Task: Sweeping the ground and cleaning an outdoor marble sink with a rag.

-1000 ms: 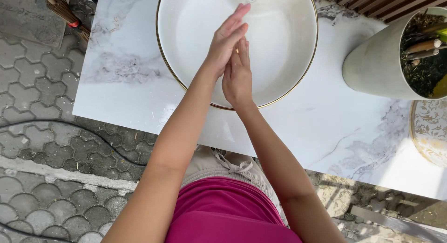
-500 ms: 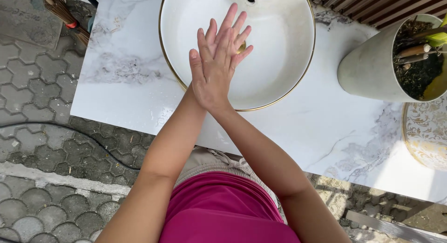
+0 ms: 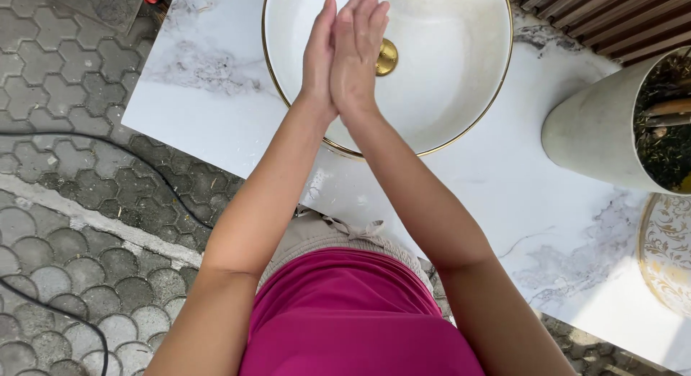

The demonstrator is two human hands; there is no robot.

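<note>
My left hand [image 3: 319,55] and my right hand [image 3: 357,53] are pressed palm to palm, fingers straight and pointing away from me, over a round white basin [image 3: 461,73] with a thin gold rim. Neither hand holds anything. A gold drain [image 3: 387,57] shows in the basin's bottom just right of my right hand. The basin sits on a white marble-patterned counter [image 3: 216,95].
A tall pale planter [image 3: 597,131] with dry soil and stems stands on the counter at the right. A gold-patterned round plate [image 3: 666,250] lies at the right edge. Grey paving [image 3: 65,203] with a black cable [image 3: 86,142] lies to the left. Brown slats [image 3: 612,16] run behind.
My hands have slid against each other: the left hand lay across the back of the right, and now they meet palm to palm, side by side. The view has shifted slightly.
</note>
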